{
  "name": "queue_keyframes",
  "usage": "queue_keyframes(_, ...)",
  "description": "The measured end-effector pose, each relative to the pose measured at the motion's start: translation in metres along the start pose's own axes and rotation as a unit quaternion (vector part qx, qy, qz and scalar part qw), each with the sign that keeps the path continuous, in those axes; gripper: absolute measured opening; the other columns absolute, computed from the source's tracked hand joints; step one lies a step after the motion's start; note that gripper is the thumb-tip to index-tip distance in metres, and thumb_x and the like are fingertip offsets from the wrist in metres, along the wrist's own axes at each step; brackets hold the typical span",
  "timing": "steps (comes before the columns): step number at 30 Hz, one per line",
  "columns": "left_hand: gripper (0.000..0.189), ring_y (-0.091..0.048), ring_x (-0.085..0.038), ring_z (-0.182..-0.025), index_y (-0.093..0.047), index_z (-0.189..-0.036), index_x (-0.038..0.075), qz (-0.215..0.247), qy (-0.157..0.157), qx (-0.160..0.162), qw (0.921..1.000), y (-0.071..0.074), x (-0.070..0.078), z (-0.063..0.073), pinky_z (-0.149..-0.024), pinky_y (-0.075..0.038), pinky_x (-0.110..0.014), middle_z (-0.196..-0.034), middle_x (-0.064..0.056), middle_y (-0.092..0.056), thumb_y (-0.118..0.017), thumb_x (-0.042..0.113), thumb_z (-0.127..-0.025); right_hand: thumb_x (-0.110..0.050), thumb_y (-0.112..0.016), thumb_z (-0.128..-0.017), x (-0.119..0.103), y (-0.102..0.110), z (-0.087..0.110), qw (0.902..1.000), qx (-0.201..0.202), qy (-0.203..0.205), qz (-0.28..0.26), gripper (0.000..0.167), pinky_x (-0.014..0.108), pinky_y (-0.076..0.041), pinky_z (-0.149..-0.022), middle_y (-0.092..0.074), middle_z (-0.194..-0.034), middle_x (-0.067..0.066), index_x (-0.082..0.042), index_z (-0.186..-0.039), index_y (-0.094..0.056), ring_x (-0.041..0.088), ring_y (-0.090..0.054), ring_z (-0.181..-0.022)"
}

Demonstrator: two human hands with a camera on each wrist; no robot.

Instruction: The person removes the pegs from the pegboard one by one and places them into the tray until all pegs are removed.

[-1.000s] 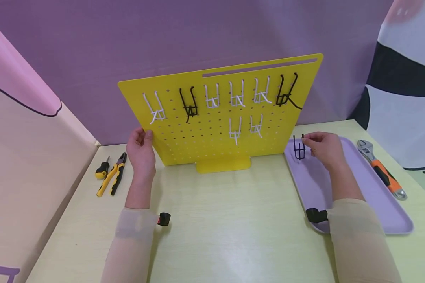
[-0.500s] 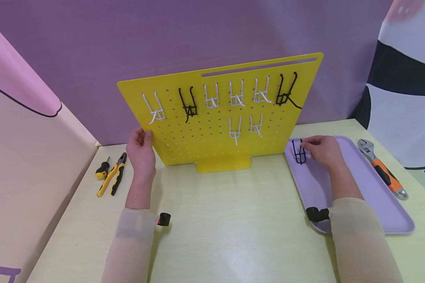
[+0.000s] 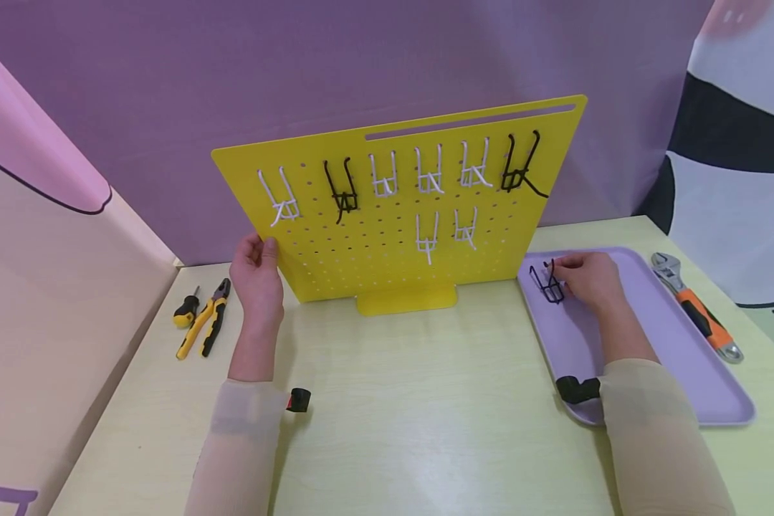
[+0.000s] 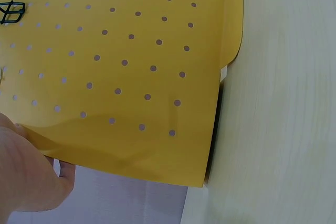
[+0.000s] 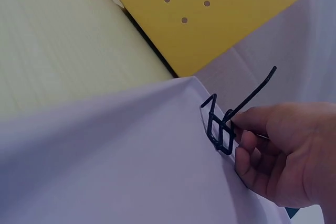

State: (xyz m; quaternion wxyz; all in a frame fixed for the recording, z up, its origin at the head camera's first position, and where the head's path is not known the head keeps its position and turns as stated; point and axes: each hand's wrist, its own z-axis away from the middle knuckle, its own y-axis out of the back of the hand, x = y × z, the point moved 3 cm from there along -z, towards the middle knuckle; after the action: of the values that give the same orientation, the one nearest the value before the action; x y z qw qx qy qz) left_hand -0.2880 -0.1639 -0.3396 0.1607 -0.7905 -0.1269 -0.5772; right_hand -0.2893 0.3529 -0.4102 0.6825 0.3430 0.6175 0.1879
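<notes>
A yellow pegboard (image 3: 361, 244) stands tilted on the table, with white wire hooks (image 3: 429, 172) and two black wire hooks (image 3: 342, 193) hanging in its holes. My left hand (image 3: 258, 276) grips the board's left edge, thumb on the front face; in the left wrist view the fingers pass behind the board. Over the far left corner of the lilac tray (image 3: 580, 344), my right hand (image 3: 590, 279) pinches a loose black wire hook (image 5: 220, 129) between thumb and fingers. The hook is tilted and low over the tray; whether it touches the tray I cannot tell.
Left of the board lie yellow-and-black pliers (image 3: 205, 319) and a stubby screwdriver (image 3: 187, 308). An adjustable wrench (image 3: 696, 308) with an orange handle rests beyond the tray's right rim. A purple backdrop (image 3: 361, 64) rises behind the table.
The right hand has lowered the black hook slightly toward the tray, and the hook has tipped over from upright. My left hand keeps its grip on the board's edge.
</notes>
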Motion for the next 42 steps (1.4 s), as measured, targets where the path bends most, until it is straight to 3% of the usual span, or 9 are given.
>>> queue_keyframes(7, 0.025, -0.056, -0.018, -0.108, -0.061, -0.125, 0.005, 0.009, -0.001, 0.001, 1.0, 0.0, 0.0, 0.0, -0.099, -0.048, -0.028, -0.112, -0.006, -0.061, -0.058, 0.018, -0.104, -0.012, -0.061, -0.097, 0.004, -0.002, 0.002, 0.9974, 0.001, -0.029, -0.066, 0.029, 0.023, -0.057, -0.058, -0.068, -0.071, -0.001, 0.011, -0.114, -0.068, 0.005, -0.064, -0.059)
queue_keyframes(15, 0.025, -0.056, -0.018, -0.109, -0.061, -0.125, 0.006, 0.006, 0.006, 0.005, 1.0, -0.001, 0.001, 0.0, -0.1, -0.048, -0.028, -0.114, -0.006, -0.061, -0.058, 0.018, -0.104, -0.013, -0.062, -0.098, 0.007, 0.001, 0.002, 0.9927, 0.004, -0.047, -0.111, 0.036, 0.025, -0.059, -0.06, -0.069, -0.07, -0.003, 0.014, -0.121, -0.062, 0.004, -0.067, -0.057)
queue_keyframes(21, 0.025, -0.055, -0.018, -0.11, -0.062, -0.125, 0.006, 0.012, 0.009, 0.001, 0.9999, -0.002, 0.001, 0.001, -0.101, -0.047, -0.028, -0.115, -0.006, -0.061, -0.058, 0.018, -0.103, -0.016, -0.057, -0.1, 0.003, 0.01, 0.006, 0.9928, 0.011, -0.066, -0.099, 0.036, 0.016, -0.054, -0.061, -0.069, -0.07, -0.004, 0.011, -0.124, -0.061, 0.004, -0.068, -0.06)
queue_keyframes(25, 0.025, -0.055, -0.018, -0.109, -0.061, -0.125, 0.006, 0.011, 0.011, 0.001, 0.9999, -0.002, 0.001, 0.001, -0.101, -0.047, -0.028, -0.114, -0.006, -0.06, -0.058, 0.018, -0.103, -0.019, -0.058, -0.102, -0.004, 0.014, 0.009, 0.9897, 0.027, -0.076, -0.119, 0.037, 0.019, -0.056, -0.065, -0.071, -0.088, 0.005, 0.008, -0.127, -0.06, 0.005, -0.069, -0.065)
queue_keyframes(30, 0.024, -0.055, -0.018, -0.109, -0.062, -0.124, 0.006, 0.009, 0.013, 0.002, 0.9999, -0.002, 0.001, 0.001, -0.1, -0.047, -0.028, -0.114, -0.006, -0.061, -0.058, 0.018, -0.103, -0.026, -0.057, -0.104, -0.012, 0.018, 0.012, 0.9872, 0.038, -0.08, -0.133, 0.042, 0.02, -0.058, -0.071, -0.058, -0.121, 0.021, 0.005, -0.133, -0.057, 0.006, -0.067, -0.071)
queue_keyframes(34, 0.024, -0.055, -0.018, -0.109, -0.062, -0.124, 0.007, 0.009, 0.02, 0.006, 0.9997, -0.001, 0.001, 0.001, -0.1, -0.047, -0.028, -0.114, -0.006, -0.061, -0.059, 0.019, -0.103, -0.031, -0.057, -0.104, -0.015, 0.022, 0.014, 0.9858, 0.044, -0.083, -0.139, 0.046, 0.019, -0.057, -0.073, -0.056, -0.125, 0.021, 0.002, -0.136, -0.057, 0.006, -0.067, -0.073)
queue_keyframes(42, 0.026, -0.055, -0.018, -0.111, -0.062, -0.126, 0.007, 0.004, 0.024, 0.006, 0.9997, 0.0, 0.004, 0.002, -0.101, -0.047, -0.027, -0.116, -0.006, -0.061, -0.059, 0.02, -0.103, -0.042, -0.06, -0.1, -0.033, 0.032, 0.02, 0.9853, 0.07, -0.061, -0.143, 0.05, 0.017, -0.056, -0.073, -0.059, -0.118, 0.011, -0.005, -0.134, -0.061, 0.003, -0.067, -0.074)
